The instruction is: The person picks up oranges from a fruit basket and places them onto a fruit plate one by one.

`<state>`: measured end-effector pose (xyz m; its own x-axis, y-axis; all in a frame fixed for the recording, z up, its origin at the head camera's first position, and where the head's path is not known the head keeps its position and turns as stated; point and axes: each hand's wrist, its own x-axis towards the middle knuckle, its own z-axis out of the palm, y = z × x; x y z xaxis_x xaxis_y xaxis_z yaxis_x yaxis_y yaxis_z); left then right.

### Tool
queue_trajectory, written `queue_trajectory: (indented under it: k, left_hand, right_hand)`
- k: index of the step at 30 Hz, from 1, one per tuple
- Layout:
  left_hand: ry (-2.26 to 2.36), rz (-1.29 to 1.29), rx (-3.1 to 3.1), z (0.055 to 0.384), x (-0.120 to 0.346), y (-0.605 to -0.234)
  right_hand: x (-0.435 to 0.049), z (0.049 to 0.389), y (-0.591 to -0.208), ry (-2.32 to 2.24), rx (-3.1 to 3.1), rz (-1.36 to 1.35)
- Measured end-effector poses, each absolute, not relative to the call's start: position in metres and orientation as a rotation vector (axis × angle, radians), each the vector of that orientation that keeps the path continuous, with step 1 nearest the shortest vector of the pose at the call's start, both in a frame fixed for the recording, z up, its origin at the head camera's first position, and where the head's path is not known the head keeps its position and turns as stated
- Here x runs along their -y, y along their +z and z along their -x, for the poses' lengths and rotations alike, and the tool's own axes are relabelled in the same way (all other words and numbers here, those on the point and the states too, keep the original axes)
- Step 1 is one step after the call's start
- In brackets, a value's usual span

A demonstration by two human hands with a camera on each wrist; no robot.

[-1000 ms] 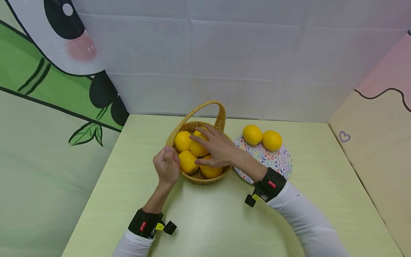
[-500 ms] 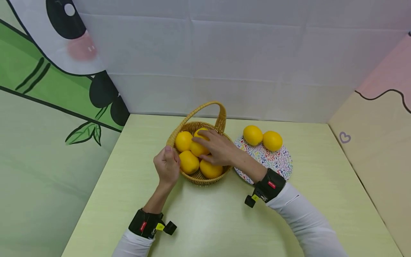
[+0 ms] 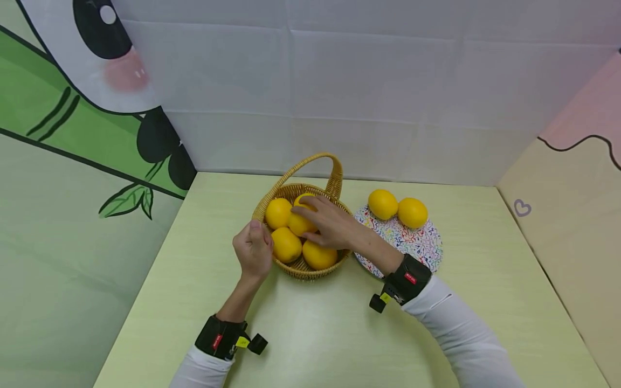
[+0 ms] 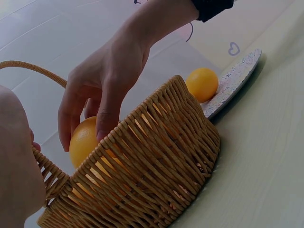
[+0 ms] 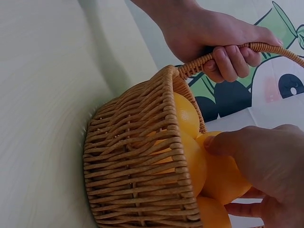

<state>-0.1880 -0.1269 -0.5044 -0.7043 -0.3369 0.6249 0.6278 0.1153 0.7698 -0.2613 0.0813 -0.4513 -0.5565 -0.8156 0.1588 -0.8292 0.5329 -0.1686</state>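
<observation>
On the table (image 3: 310, 334), the basket (image 3: 303, 274) was held by its handle (image 3: 335, 177), around which the left hand (image 3: 253, 250) was clenched. Within the basket, amid other fruits (image 3: 287, 246), the middle fruit (image 3: 298, 224) was grasped between the thumb and fingers of the right hand (image 3: 332, 223). Just beside, two more fruits (image 3: 383, 204) were borne by the plate (image 3: 427, 245).
</observation>
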Motion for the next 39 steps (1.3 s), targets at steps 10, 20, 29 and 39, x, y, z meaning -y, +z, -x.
queue_trajectory:
  k: [10,20,29,39]
  left_hand:
    - [-1.695,0.282,1.671,0.187,0.126,-0.503]
    - [-1.649,0.287,1.687,0.179,0.122,-0.489]
    - [-1.653,0.282,1.700,0.174,0.120,-0.481]
    - [-1.620,0.284,1.713,0.175,0.121,-0.482]
  right_hand:
    - [-0.083,0.262,-0.453,0.388,2.676,-1.452]
    - [-0.088,0.256,-0.440,0.457,2.577,-1.470]
    - [-0.092,0.252,-0.431,0.475,2.538,-1.463]
    - [-0.099,0.247,-0.428,0.505,2.528,-1.446]
